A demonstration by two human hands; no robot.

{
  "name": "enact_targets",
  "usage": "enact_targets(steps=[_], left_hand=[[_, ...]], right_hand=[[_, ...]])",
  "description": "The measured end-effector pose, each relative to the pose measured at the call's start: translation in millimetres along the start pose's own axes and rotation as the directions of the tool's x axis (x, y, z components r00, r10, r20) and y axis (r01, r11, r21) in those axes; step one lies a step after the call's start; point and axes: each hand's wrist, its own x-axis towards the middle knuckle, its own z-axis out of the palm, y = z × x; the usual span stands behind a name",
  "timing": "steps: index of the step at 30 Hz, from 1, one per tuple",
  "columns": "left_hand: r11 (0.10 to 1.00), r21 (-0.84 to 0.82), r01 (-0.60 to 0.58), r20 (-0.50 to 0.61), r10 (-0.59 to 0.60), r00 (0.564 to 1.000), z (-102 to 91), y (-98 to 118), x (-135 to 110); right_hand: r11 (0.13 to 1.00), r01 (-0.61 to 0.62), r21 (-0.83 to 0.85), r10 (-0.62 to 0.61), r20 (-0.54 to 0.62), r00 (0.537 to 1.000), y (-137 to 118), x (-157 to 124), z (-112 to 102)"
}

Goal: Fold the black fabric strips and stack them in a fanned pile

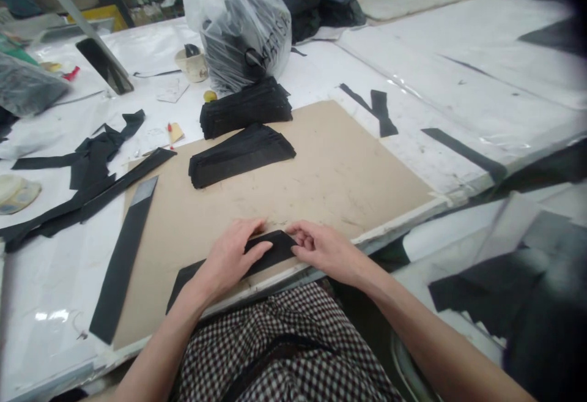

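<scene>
A black fabric strip (280,248) lies along the near edge of the tan cardboard sheet, its left part running under my left wrist. My left hand (229,252) holds it down, thumb on its top and fingers at its far edge. At the strip's right end, my right hand (323,249) has curled fingers, with thumb and forefinger pinching the corner. Farther up the board sit a fanned stack of black strips (241,156) and a second stack (245,108) behind it. A long black strip with a grey end (123,264) lies to the left.
The cardboard sheet (330,175) covers the near part of the white table (458,84). Loose black scraps (96,154) are heaped at left. A filled clear plastic bag (243,35) and a small tub (192,65) stand behind. A slanted metal post (82,22) rises at the left.
</scene>
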Motion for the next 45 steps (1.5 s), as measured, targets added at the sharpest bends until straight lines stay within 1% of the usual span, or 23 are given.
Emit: enact_targets(steps=[3,5,7,9,11,13,16,18,23,26,29,32,34,36,38,41,43,45], left_hand=[[0.999,0.034,-0.033,0.044,0.031,0.999,13.9,1.5,11.1],[0.998,0.059,-0.029,0.035,0.027,0.999,17.8,2.2,12.9],[0.997,0.068,-0.022,0.021,0.021,1.0,19.7,2.2,12.9],[0.998,0.065,-0.023,0.013,0.023,1.0,20.9,1.6,12.8],[0.998,0.057,-0.027,0.005,0.027,1.0,22.1,0.7,12.9],[0.999,0.046,-0.026,-0.003,0.027,1.0,23.2,0.3,13.1],[0.999,0.041,-0.016,-0.014,0.017,1.0,24.8,0.5,13.1],[0.999,0.041,-0.012,-0.022,0.013,1.0,25.7,0.8,12.8],[0.998,0.059,-0.005,-0.037,0.007,0.999,24.1,-0.7,11.1],[0.994,0.109,-0.011,-0.052,0.017,0.999,21.0,-1.6,9.9],[0.985,0.163,-0.05,-0.053,0.059,0.997,19.6,-2.4,8.6],[0.961,0.251,-0.119,-0.059,0.138,0.989,22.5,-5.0,5.5],[0.927,0.336,-0.168,-0.059,0.199,0.978,26.0,-7.8,1.8],[0.879,0.426,-0.214,-0.038,0.254,0.966,29.1,-10.1,-2.8],[0.827,0.5,-0.259,-0.01,0.304,0.953,30.6,-10.8,-7.4],[0.775,0.559,-0.294,0.032,0.335,0.942,29.9,-9.0,-12.1],[0.757,0.575,-0.309,0.06,0.338,0.939,28.4,-7.0,-13.6],[0.742,0.588,-0.322,0.08,0.342,0.936,27.0,-5.2,-14.3]], right_hand=[[1.0,0.0,-0.028,0.0,-0.007,1.0,4.1,-2.0,-0.2],[0.996,0.046,-0.074,-0.047,-0.022,0.999,8.3,-1.3,-0.9],[0.979,0.14,-0.145,-0.148,-0.049,0.988,12.3,2.5,-1.9],[0.944,0.249,-0.215,-0.268,-0.063,0.961,14.9,9.9,-3.2],[0.906,0.336,-0.257,-0.359,-0.049,0.932,15.8,19.9,-4.5],[0.878,0.393,-0.272,-0.413,-0.016,0.911,16.0,30.3,-6.0],[0.851,0.451,-0.268,-0.461,0.03,0.887,17.2,42.2,-8.3],[0.838,0.476,-0.265,-0.484,0.041,0.874,18.8,46.5,-9.7],[0.797,0.513,-0.32,-0.521,0.066,0.851,20.9,49.7,-12.7],[0.752,0.551,-0.361,-0.562,0.084,0.823,22.1,50.7,-13.0],[0.693,0.597,-0.404,-0.624,0.077,0.777,26.4,51.8,-10.9],[0.618,0.633,-0.466,-0.684,0.078,0.726,31.7,51.5,-8.4],[0.559,0.654,-0.51,-0.709,0.117,0.696,33.1,49.3,-8.2],[0.507,0.671,-0.541,-0.714,0.174,0.679,31.8,45.2,-9.5],[0.475,0.678,-0.561,-0.701,0.224,0.677,29.4,39.3,-11.0],[0.47,0.668,-0.577,-0.681,0.244,0.69,29.4,29.3,-11.6],[0.496,0.651,-0.575,-0.671,0.223,0.707,33.5,23.6,-11.7],[0.539,0.632,-0.558,-0.658,0.189,0.729,37.9,19.4,-13.3]])
